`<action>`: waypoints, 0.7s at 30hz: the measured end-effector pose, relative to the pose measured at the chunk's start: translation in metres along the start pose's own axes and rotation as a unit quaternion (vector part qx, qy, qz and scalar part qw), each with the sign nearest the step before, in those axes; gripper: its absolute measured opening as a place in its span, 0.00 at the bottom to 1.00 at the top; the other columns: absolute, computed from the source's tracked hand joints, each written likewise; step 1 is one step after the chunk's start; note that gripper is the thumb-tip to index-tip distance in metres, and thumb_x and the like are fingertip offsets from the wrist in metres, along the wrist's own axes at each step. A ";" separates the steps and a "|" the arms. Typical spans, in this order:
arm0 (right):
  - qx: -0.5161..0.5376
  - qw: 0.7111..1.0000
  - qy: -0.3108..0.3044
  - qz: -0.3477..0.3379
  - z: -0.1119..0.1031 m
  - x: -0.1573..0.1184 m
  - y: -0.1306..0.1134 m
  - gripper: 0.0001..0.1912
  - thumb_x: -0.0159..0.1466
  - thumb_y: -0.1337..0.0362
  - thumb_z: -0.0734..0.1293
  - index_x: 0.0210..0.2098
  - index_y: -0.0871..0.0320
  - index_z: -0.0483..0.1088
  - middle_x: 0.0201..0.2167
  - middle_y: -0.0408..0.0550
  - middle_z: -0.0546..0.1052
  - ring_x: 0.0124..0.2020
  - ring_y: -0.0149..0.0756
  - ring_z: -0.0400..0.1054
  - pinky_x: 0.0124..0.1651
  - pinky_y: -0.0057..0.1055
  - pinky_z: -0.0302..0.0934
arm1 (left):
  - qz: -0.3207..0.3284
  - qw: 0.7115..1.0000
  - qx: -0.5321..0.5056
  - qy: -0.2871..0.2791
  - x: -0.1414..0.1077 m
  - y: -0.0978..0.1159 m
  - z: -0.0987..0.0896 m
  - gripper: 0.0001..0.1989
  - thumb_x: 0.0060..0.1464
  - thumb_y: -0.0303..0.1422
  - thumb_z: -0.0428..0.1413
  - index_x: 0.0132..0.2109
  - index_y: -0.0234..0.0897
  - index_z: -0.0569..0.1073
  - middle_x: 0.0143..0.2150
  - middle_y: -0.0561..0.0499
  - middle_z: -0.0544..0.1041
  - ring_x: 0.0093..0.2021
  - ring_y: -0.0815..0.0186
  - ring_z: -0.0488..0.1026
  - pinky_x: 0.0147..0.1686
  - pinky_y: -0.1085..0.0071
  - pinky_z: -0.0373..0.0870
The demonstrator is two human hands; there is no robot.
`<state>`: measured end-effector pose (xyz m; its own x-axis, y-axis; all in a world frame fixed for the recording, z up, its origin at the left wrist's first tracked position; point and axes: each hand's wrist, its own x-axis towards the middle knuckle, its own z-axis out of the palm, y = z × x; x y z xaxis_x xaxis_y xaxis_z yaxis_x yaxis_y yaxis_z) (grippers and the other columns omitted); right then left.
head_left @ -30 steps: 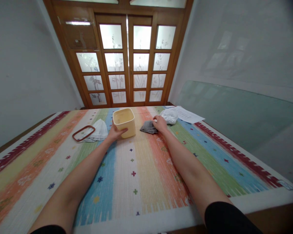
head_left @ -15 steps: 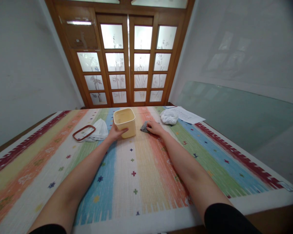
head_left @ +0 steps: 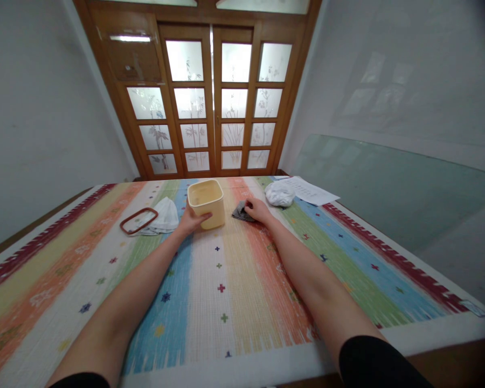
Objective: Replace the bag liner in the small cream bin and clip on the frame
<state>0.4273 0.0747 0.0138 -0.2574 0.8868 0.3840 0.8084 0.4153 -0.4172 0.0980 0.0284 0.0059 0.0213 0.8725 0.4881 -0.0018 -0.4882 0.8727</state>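
Near the far middle of the table stands a pale yellow square plastic container [head_left: 210, 207], open at the top. My left hand [head_left: 192, 217] grips its left side, thumb across the front. To the right of it a small grey cloth [head_left: 241, 212] lies on the tablecloth, partly covered by my right hand [head_left: 257, 209]. The fingers of that hand are closed in a pinch on the cloth's right part. Left of the container, a reddish-brown rounded frame [head_left: 139, 221] rests partly over a folded white cloth [head_left: 166, 216].
A crumpled white bundle [head_left: 280, 194] sits beyond my right hand, beside printed paper sheets [head_left: 313, 192]. A striped, fringed tablecloth [head_left: 210, 291] covers the table. Wooden doors with glass panes [head_left: 214, 102] stand behind, and a greenish glass panel [head_left: 372, 183] is at the right wall.
My right hand has shifted slightly to the right and up at the grey cloth, which now looks flatter and shows more of its surface. The left hand and container have stayed put.
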 end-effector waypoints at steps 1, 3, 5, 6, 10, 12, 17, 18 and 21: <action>0.012 1.000 0.023 0.006 -0.001 0.001 -0.002 0.05 0.64 0.64 0.65 0.38 0.56 0.73 0.33 0.44 0.77 0.35 0.36 0.67 0.39 0.29 0.55 | -0.002 1.000 0.000 0.001 0.000 -0.001 0.000 0.54 0.40 0.41 0.77 0.70 0.42 0.60 0.58 0.39 0.78 0.64 0.49 0.73 0.66 0.38 0.66; 0.029 0.998 0.061 0.014 -0.003 0.003 -0.007 0.06 0.65 0.64 0.65 0.39 0.55 0.73 0.33 0.44 0.77 0.34 0.36 0.67 0.39 0.29 0.55 | -0.006 1.000 0.000 0.001 0.000 -0.001 0.000 0.55 0.39 0.41 0.77 0.70 0.41 0.60 0.59 0.38 0.78 0.64 0.48 0.73 0.66 0.39 0.66; 0.037 0.996 0.083 0.023 -0.005 0.006 -0.016 0.07 0.66 0.64 0.65 0.41 0.55 0.74 0.34 0.44 0.78 0.35 0.36 0.68 0.39 0.29 0.56 | -0.010 1.000 -0.001 0.001 0.000 0.001 0.000 0.54 0.39 0.42 0.77 0.70 0.41 0.60 0.59 0.38 0.78 0.64 0.47 0.73 0.66 0.39 0.66; 0.040 0.995 0.089 0.028 -0.006 0.006 -0.021 0.07 0.66 0.63 0.65 0.41 0.55 0.74 0.34 0.44 0.78 0.35 0.36 0.68 0.40 0.30 0.56 | -0.012 1.000 -0.001 0.002 0.000 0.002 0.000 0.54 0.39 0.42 0.77 0.70 0.40 0.61 0.59 0.38 0.78 0.65 0.46 0.73 0.66 0.39 0.66; 0.069 0.994 0.071 0.043 -0.001 0.008 -0.043 0.07 0.67 0.63 0.66 0.42 0.55 0.75 0.36 0.45 0.80 0.38 0.37 0.71 0.42 0.30 0.59 | -0.013 1.000 0.005 0.006 -0.001 0.007 0.001 0.54 0.39 0.42 0.77 0.70 0.41 0.61 0.58 0.38 0.78 0.65 0.45 0.73 0.67 0.39 0.65; 0.092 0.993 0.049 0.057 0.007 0.008 -0.053 0.06 0.67 0.63 0.66 0.41 0.55 0.76 0.35 0.45 0.80 0.37 0.36 0.71 0.41 0.29 0.60 | -0.011 1.000 0.010 0.006 -0.001 0.009 0.001 0.55 0.38 0.41 0.77 0.70 0.41 0.61 0.57 0.39 0.79 0.64 0.45 0.73 0.67 0.39 0.65; 0.132 0.986 0.025 0.093 0.027 0.002 -0.074 0.05 0.68 0.62 0.67 0.41 0.54 0.75 0.36 0.45 0.81 0.36 0.35 0.72 0.38 0.27 0.60 | -0.009 1.000 0.009 0.012 0.000 0.008 0.001 0.54 0.38 0.40 0.77 0.69 0.40 0.62 0.57 0.39 0.79 0.65 0.46 0.72 0.67 0.41 0.65; 0.137 0.986 0.024 0.092 0.029 0.001 -0.077 0.05 0.68 0.62 0.67 0.42 0.54 0.75 0.37 0.45 0.82 0.36 0.34 0.73 0.37 0.27 0.60 | -0.008 1.000 0.007 0.012 0.000 0.007 0.001 0.53 0.38 0.40 0.77 0.69 0.40 0.62 0.57 0.39 0.79 0.65 0.46 0.72 0.67 0.41 0.65; 0.131 0.989 -0.006 0.073 0.034 -0.006 -0.085 0.07 0.69 0.62 0.67 0.45 0.53 0.75 0.38 0.45 0.82 0.36 0.34 0.73 0.37 0.27 0.60 | -0.002 1.000 0.003 0.010 -0.001 0.005 0.001 0.53 0.37 0.39 0.78 0.68 0.40 0.62 0.58 0.39 0.78 0.66 0.46 0.71 0.68 0.41 0.63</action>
<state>0.3422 0.0414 0.0194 -0.1551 0.9431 0.2941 0.6733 0.3188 -0.6671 0.0991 0.0252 0.0098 0.0009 0.8745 0.4850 0.0039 -0.4850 0.8745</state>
